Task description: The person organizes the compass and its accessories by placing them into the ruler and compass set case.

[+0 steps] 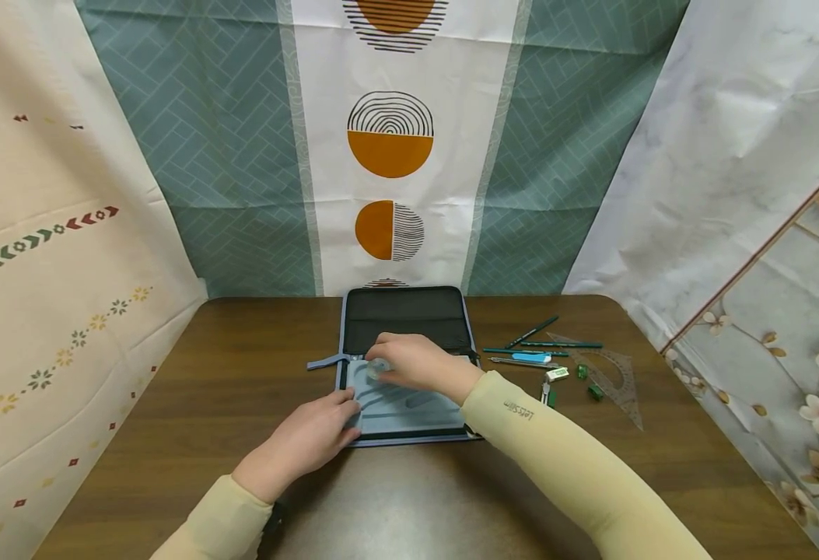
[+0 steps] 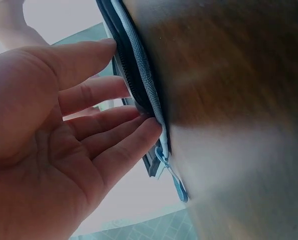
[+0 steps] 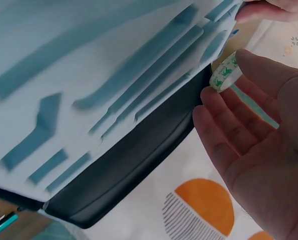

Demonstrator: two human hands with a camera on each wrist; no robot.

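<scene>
An unzipped case with a black lid (image 1: 405,307) lies on the table, its light blue tray (image 1: 395,416) moulded with slots of several shapes. My right hand (image 1: 419,362) is over the tray's upper left part. In the right wrist view that hand (image 3: 269,115) pinches a small roll of tape (image 3: 224,73) with a green pattern between thumb and fingers. My left hand (image 1: 311,435) rests at the case's left edge; in the left wrist view its fingertips (image 2: 151,127) touch the zipper edge (image 2: 138,65).
Right of the case lie dark green pencils (image 1: 561,344), a light blue item (image 1: 531,358), a compass (image 1: 545,391), an eraser (image 1: 557,374), small green pieces (image 1: 595,392) and a clear set square (image 1: 619,381). A zipper strap (image 1: 325,362) sticks out left. Patterned cloths surround the brown table (image 1: 241,365).
</scene>
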